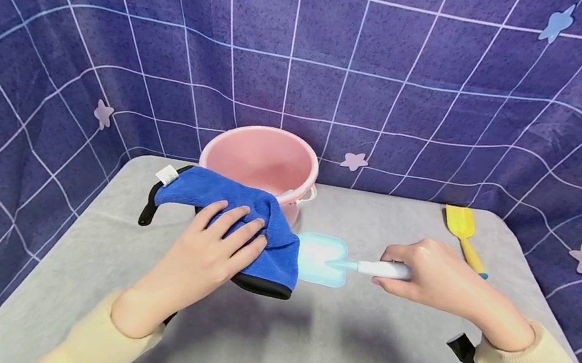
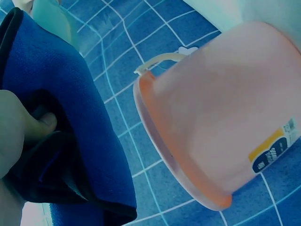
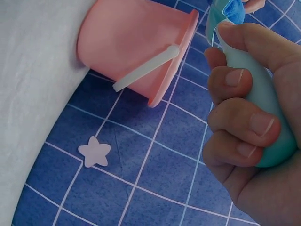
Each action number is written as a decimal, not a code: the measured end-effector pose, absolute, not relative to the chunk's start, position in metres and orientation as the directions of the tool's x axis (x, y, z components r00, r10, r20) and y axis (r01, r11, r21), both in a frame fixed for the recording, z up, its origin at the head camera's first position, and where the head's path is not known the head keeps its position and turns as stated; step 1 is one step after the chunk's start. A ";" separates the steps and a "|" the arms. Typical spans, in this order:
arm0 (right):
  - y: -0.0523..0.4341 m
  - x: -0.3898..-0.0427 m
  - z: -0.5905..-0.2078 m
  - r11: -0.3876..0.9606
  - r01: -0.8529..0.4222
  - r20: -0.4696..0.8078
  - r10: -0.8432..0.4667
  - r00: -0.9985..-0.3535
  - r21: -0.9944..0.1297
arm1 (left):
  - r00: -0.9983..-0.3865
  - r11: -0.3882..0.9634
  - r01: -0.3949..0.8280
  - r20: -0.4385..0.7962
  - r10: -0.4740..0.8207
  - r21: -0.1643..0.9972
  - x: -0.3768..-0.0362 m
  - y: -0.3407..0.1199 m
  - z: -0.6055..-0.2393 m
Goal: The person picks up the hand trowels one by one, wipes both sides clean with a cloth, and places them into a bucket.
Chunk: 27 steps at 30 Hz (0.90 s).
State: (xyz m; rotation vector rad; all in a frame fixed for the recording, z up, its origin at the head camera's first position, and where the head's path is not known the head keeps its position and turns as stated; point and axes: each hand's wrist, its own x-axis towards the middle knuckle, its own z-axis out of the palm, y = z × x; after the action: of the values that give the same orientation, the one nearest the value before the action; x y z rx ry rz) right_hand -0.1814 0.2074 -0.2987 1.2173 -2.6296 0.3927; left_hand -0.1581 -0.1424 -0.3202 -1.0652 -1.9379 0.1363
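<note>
My left hand (image 1: 211,254) holds a blue cloth (image 1: 279,256) with black edging and a white tag. In the left wrist view the thumb (image 2: 44,123) shows beneath the cloth's folds, while the fingers lie spread over its top in the head view. The cloth covers the left end of a light-blue toy shovel's blade (image 1: 320,259). My right hand (image 1: 433,274) grips that shovel by its pale handle (image 3: 265,106), fingers curled round it in the right wrist view. Both hands are above the table, in front of the bucket. The blade's covered end is hidden.
A pink bucket (image 1: 261,154) with a white handle stands at the table's back, partly behind the cloth. A yellow toy shovel (image 1: 461,224) lies at the back right of the grey table (image 1: 297,360). Blue gridded curtains (image 1: 326,28) with stars hang around it.
</note>
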 end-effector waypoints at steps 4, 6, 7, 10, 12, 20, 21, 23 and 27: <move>0.207 -0.181 -0.299 0.634 -0.759 0.292 -0.705 -0.646 -0.150 | -0.242 0.630 0.634 0.659 0.712 -0.448 -0.157 -0.147 -0.321; 0.207 -0.181 -0.299 0.638 -0.756 0.288 -0.703 -0.650 -0.149 | -0.238 0.633 0.634 0.666 0.706 -0.444 -0.156 -0.149 -0.321; 0.207 -0.181 -0.299 0.639 -0.754 0.287 -0.702 -0.652 -0.150 | -0.237 0.635 0.633 0.670 0.704 -0.443 -0.156 -0.150 -0.321; 0.208 -0.181 -0.300 0.638 -0.756 0.292 -0.702 -0.650 -0.149 | -0.235 0.640 0.628 0.676 0.698 -0.442 -0.155 -0.154 -0.322; 0.208 -0.181 -0.300 0.634 -0.759 0.298 -0.703 -0.646 -0.149 | -0.243 0.644 0.623 0.673 0.698 -0.443 -0.155 -0.156 -0.324; 0.207 -0.182 -0.301 0.622 -0.770 0.318 -0.708 -0.631 -0.142 | -0.309 0.658 0.622 0.638 0.705 -0.425 -0.155 -0.164 -0.339; 0.207 -0.182 -0.301 0.622 -0.770 0.319 -0.708 -0.630 -0.141 | -0.324 0.662 0.621 0.631 0.705 -0.421 -0.154 -0.165 -0.341; 0.208 -0.182 -0.301 0.624 -0.769 0.320 -0.706 -0.631 -0.139 | -0.349 0.669 0.620 0.620 0.703 -0.410 -0.154 -0.167 -0.345; 0.208 -0.183 -0.301 0.627 -0.767 0.318 -0.706 -0.633 -0.137 | -0.378 0.679 0.618 0.607 0.699 -0.397 -0.154 -0.171 -0.349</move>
State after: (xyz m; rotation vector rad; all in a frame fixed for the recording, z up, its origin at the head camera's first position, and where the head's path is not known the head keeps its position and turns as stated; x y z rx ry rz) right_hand -0.1825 0.2084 -0.3015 1.2049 -2.6167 0.3832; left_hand -0.1538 -0.1709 -0.3492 -1.0093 -2.1046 0.1315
